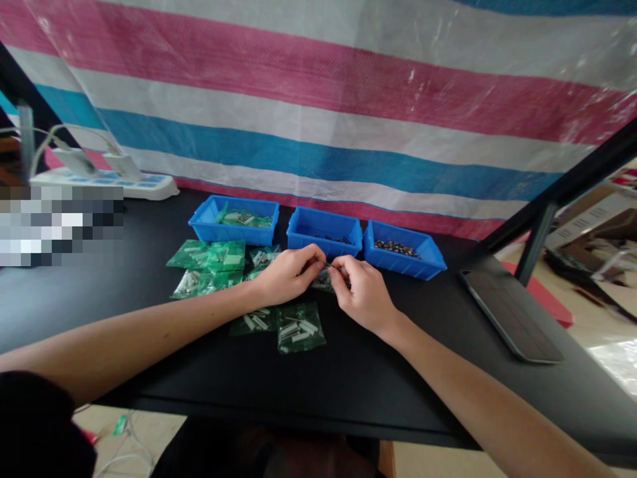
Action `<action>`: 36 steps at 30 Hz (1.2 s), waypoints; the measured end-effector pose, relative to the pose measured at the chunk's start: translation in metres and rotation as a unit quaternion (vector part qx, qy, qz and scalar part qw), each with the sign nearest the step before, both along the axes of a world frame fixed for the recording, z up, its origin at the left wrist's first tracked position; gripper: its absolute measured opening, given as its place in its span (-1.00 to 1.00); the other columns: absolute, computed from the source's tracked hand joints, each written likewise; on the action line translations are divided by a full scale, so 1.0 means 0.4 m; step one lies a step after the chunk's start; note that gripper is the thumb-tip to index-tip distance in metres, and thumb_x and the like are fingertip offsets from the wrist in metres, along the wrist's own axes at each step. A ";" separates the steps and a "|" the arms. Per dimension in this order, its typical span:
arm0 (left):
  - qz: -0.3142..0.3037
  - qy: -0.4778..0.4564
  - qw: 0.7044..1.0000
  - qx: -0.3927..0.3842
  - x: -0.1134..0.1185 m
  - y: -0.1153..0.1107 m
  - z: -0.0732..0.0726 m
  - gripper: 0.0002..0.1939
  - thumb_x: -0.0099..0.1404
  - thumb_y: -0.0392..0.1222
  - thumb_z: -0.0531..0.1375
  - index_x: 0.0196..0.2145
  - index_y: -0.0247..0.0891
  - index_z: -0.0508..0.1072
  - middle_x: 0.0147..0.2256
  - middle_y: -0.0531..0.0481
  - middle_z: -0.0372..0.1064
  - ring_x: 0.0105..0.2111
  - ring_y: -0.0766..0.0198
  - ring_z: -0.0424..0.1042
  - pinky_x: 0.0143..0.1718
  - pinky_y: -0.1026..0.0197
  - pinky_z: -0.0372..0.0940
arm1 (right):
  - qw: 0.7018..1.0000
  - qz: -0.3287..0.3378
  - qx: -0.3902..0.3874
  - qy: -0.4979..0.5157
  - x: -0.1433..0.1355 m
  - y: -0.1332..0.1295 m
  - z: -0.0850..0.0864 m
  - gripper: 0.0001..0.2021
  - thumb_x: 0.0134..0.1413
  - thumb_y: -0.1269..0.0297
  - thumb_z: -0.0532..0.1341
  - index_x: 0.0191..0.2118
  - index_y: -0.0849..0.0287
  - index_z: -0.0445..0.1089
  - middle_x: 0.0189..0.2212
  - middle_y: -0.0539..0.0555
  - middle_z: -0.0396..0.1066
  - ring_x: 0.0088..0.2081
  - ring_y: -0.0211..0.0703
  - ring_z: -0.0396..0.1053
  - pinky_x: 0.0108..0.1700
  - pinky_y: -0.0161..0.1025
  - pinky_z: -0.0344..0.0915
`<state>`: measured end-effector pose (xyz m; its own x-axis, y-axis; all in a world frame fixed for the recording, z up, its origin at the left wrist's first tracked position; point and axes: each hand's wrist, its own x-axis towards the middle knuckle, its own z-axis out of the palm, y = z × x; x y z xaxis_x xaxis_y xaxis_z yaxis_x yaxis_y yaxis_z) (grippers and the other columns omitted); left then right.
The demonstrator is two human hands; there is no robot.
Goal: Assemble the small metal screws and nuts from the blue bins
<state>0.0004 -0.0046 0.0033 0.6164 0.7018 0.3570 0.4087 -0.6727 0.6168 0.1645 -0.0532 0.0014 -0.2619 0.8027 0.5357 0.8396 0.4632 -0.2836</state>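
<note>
My left hand (293, 273) and my right hand (361, 290) meet just in front of the middle blue bin (323, 240), fingertips pinched close together. Between them is something small and thin, too tiny to name. Under and beside my left hand lie several small green-tinted plastic bags (219, 255) holding white and metal pieces. Nearer to me sits one more bag of white pieces and screws (301, 327). Dark small parts lie in the middle bin. The right blue bin (405, 260) holds shiny round metal parts, and the left blue bin (233, 229) holds green bags.
A phone (510, 315) lies on the black table (348, 392) at the right. At the back left stands a white power strip (149, 186) with plugs. A striped plastic sheet (318, 86) hangs behind the bins, and a black frame post (562, 192) slants at the right.
</note>
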 end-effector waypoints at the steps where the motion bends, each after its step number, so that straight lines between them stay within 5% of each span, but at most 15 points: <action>1: 0.000 -0.002 1.000 -0.001 -0.001 0.000 -0.001 -0.87 0.28 -0.25 -0.02 -0.33 -0.29 0.29 -0.52 0.11 0.27 -0.55 0.41 0.25 -0.50 0.37 0.10 | 1.000 -0.001 -0.001 0.001 0.000 0.000 0.000 -0.86 0.13 0.33 0.02 -0.38 0.19 0.28 -0.57 0.01 0.34 -0.52 -0.22 0.28 -0.38 -0.30 0.14; 18: -0.008 -0.015 1.000 0.008 -0.003 -0.001 0.002 -0.92 0.24 -0.32 0.00 -0.40 -0.28 0.25 -0.54 0.15 0.21 -0.58 0.46 0.16 -0.52 0.40 0.06 | 0.999 0.011 -0.005 0.045 0.002 0.001 -0.004 -0.85 0.03 0.34 0.10 -0.22 0.19 0.23 -0.62 -0.08 0.27 -0.55 -0.24 0.27 -0.35 -0.29 0.17; 36: -0.010 -0.013 1.000 0.000 -0.003 -0.001 -0.005 -0.94 0.22 -0.28 0.05 -0.33 -0.28 0.28 -0.49 0.09 0.30 -0.50 0.39 0.29 -0.48 0.39 0.13 | 1.000 -0.005 0.007 0.027 0.003 0.002 0.000 -0.90 0.06 0.32 0.06 -0.39 0.19 0.27 -0.62 -0.02 0.30 -0.55 -0.22 0.26 -0.37 -0.28 0.14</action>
